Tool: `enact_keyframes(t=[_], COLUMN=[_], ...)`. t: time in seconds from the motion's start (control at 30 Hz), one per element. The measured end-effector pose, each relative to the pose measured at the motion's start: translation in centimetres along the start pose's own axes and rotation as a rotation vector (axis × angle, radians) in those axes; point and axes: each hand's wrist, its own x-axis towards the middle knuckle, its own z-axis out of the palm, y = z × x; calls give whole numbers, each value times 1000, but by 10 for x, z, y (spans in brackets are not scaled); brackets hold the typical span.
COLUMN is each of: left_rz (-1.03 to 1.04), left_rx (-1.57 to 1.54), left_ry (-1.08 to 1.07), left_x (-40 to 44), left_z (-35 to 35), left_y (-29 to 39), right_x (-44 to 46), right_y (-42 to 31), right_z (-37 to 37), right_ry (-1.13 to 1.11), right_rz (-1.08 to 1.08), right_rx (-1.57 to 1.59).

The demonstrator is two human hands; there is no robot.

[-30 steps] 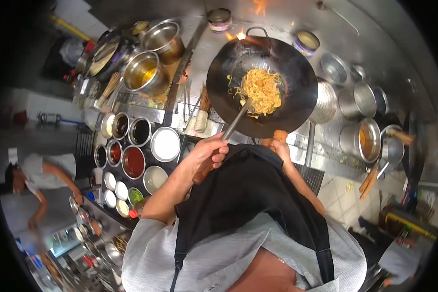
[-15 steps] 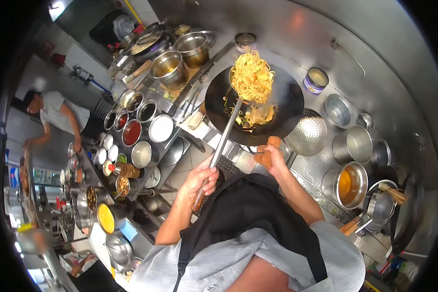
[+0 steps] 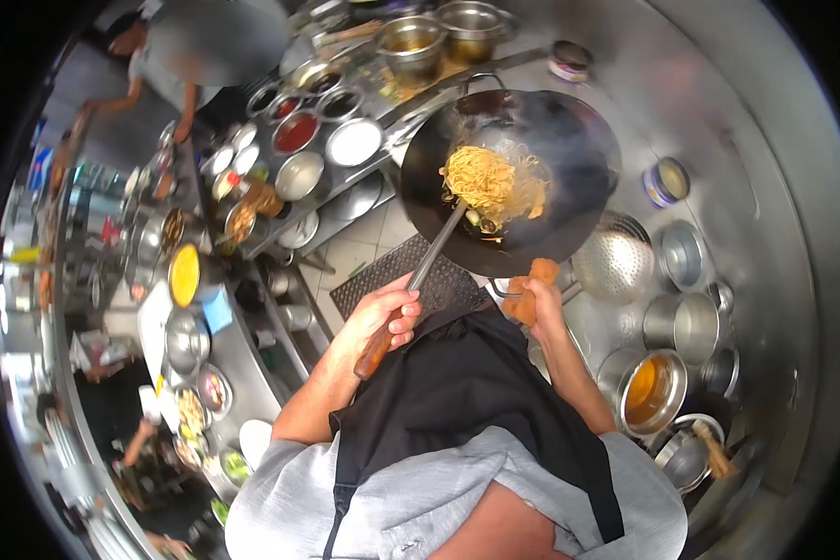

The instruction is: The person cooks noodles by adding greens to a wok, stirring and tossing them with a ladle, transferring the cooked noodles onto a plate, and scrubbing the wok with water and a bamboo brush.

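Note:
Closed around the wooden handle of a long metal ladle (image 3: 436, 248) is my left hand (image 3: 385, 319). The ladle's head is hidden under a heap of noodles (image 3: 479, 177) over the wok. My right hand (image 3: 540, 301) is wrapped round an orange-brown cloth (image 3: 541, 272) at the wok's near handle. The dark wok (image 3: 583, 140) looks lifted and tilted, with a few loose noodles and bits of food on its inner surface. Light steam or smoke hangs over its right part.
A perforated strainer (image 3: 613, 261) lies right of the wok, near several metal pots and a pot of orange liquid (image 3: 653, 387). Sauce bowls, including a white one (image 3: 355, 142), stand at the left. A person in a grey shirt (image 3: 163, 75) is at the upper left; another is at the lower left.
The view has turned, so the surroundings have shifted. The noodle heap was inside the wok, then rose high on the ladle, and is now lower. The wok has come off the stove toward me.

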Motion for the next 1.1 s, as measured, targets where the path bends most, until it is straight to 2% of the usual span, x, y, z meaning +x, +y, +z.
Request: enact_keyframes(t=[0.07,0.13,0.2,0.33,0.43,0.47,0.5,0.67,0.7,0.73,0.87,0.9,1.1], left_rz=[58,125,185,351,473,491,530,724,698,722,852,886,1031], left_rx=[-53,-27,-96,-188,-252,-261,-263,-384,-484,-516,-623,-655,-846], left_ry=[31,155,61,142,228,238,265,376,502,519,584,604,837], left_x=[-23,-55,-85,-145,-184,-202,-213,-273,-281,-291,-322,-327,-343], left_z=[-6,-3,-10,-23,-55,0,30,67,-22,-28,-26,-22,0], left_y=[-8,-21,-31,-66,-87,-99,-114,-180,-166,-174,-212,-222,-261], right_x=[-1,-14,-20,-23,-26,-55,-65,-110,-91,-98,-115,-116,-161], right_y=[3,-5,-4,5,31,-19,-38,-46,35,48,84,94,127], right_z=[7,22,38,73,130,117,113,150,214,231,264,272,330], right_ry=[-48,-126,-229,-417,-525,-531,-630,-809,-815,-835,-1020,-1054,-1222], right_rz=[8,44,23,58,130,158,175,174,234,243,212,334,349], right_rx=[-53,-114,-176,-297,-384,-403,-373,-521,-592,-626,-659,-675,-749])
